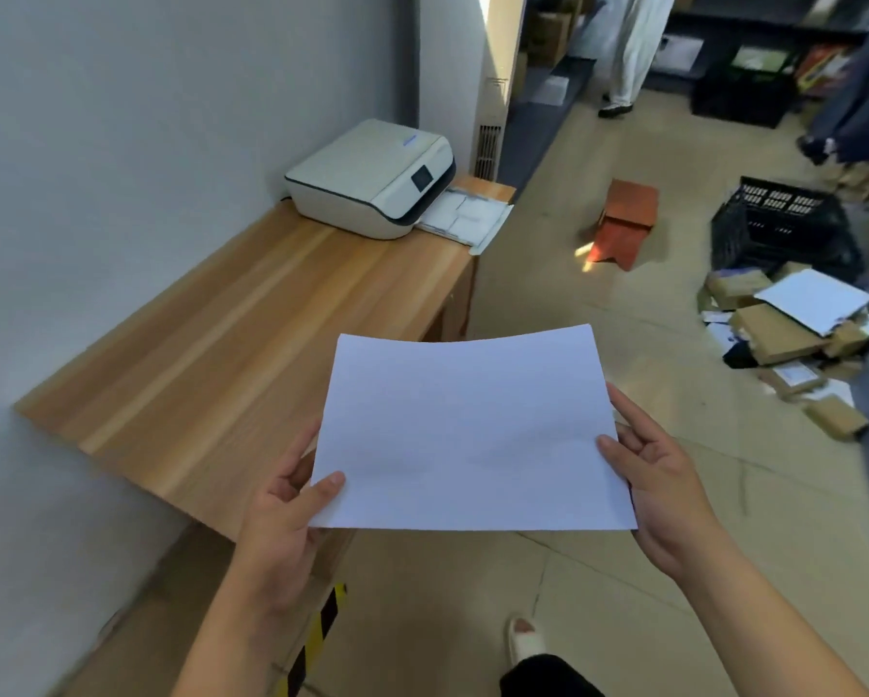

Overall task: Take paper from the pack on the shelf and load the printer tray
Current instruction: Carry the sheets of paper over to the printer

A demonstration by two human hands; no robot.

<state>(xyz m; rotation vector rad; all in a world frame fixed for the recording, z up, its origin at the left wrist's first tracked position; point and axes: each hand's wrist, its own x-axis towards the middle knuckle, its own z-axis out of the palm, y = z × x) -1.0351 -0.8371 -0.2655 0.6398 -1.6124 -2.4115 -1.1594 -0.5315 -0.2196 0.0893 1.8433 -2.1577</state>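
Blank white paper [467, 435], slightly bowed, pinched at both side edges.

Bare forearms and hands [472, 500], a white shoe [525, 641], dark trouser leg [543, 676].

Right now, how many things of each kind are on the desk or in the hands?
Printer: 1
Tray: 1
Paper, held by left hand and right hand: 1
Total: 3
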